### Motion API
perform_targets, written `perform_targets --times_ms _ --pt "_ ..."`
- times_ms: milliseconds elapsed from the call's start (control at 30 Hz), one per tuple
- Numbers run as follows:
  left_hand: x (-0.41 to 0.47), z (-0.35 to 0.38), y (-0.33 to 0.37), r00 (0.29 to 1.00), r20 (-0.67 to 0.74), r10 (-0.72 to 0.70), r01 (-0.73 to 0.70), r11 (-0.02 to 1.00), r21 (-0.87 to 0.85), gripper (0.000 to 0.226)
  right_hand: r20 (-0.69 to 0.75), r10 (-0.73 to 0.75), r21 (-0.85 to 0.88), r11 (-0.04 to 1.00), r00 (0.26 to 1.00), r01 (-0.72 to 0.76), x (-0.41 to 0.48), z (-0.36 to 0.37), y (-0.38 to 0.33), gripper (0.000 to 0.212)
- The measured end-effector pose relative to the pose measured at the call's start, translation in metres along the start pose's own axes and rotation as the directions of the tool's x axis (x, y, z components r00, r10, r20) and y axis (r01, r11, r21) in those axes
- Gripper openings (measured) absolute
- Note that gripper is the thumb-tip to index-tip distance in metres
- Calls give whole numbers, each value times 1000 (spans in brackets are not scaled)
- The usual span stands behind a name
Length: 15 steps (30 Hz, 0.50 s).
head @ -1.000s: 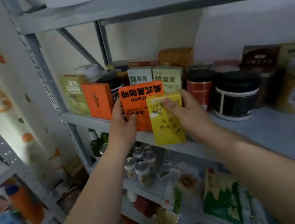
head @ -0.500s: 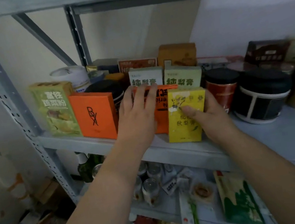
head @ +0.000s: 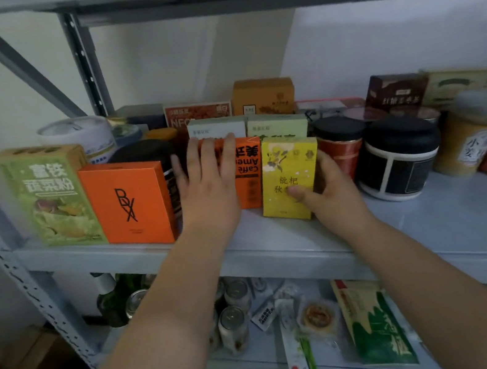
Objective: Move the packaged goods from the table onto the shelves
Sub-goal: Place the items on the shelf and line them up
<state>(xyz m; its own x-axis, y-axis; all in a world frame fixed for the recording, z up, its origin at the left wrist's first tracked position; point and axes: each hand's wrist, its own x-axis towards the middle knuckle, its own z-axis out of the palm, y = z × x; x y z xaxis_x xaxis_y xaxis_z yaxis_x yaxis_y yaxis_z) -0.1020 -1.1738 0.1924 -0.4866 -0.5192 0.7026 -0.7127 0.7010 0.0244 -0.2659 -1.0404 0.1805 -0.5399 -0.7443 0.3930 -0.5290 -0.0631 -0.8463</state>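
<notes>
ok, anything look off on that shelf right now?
One thing: the orange coffee box under the flat left hand, between the BX box and the yellow box, looks upside down; its print reads inverted. The yellow box, gripped by the right hand, stands upright. Nothing spilled or damaged.

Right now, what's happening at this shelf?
A person is placing two boxes on the shelf. The left hand lies flat, fingers straight, against the front of the orange coffee box, which stands between the orange BX box and the yellow box. The right hand grips the yellow box, thumb on its front, near the shelf's front edge.
</notes>
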Motion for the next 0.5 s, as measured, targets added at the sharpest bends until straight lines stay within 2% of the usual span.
perform_targets --times_ms 100,167,233,300,333,400,467,500 --pt "16 -30 2 996 -2 84 -84 993 83 73 -23 -14 -25 1000 1000 14 0 3 -2 63" --pt "28 -47 8 981 77 175 -180 982 59 62 -45 -17 -35 999 999 15 0 4 -1 56" --pt "34 -51 12 950 160 269 -268 963 -25 62 -63 -26 -28 999 998 24 -3 4 -1 50" --pt "33 -52 7 934 230 275 -257 961 -105 70 -99 -29 -2 1000 995 29 -5 2 -1 49" --pt "31 -53 2 947 207 246 -214 963 -167 69 -122 -28 12 999 992 30 -6 1 -3 49" --pt "24 -58 -7 993 38 110 -87 917 -390 52 -171 -38 39 998 985 46 -7 -1 -6 50" --pt "8 -64 -8 990 -69 -125 51 759 -649 30 -201 -52 54 996 978 64 -7 -3 -6 50" --pt "-1 -64 -6 968 -28 -251 147 649 -746 26 -209 -57 56 996 976 70 -7 -2 -6 50"
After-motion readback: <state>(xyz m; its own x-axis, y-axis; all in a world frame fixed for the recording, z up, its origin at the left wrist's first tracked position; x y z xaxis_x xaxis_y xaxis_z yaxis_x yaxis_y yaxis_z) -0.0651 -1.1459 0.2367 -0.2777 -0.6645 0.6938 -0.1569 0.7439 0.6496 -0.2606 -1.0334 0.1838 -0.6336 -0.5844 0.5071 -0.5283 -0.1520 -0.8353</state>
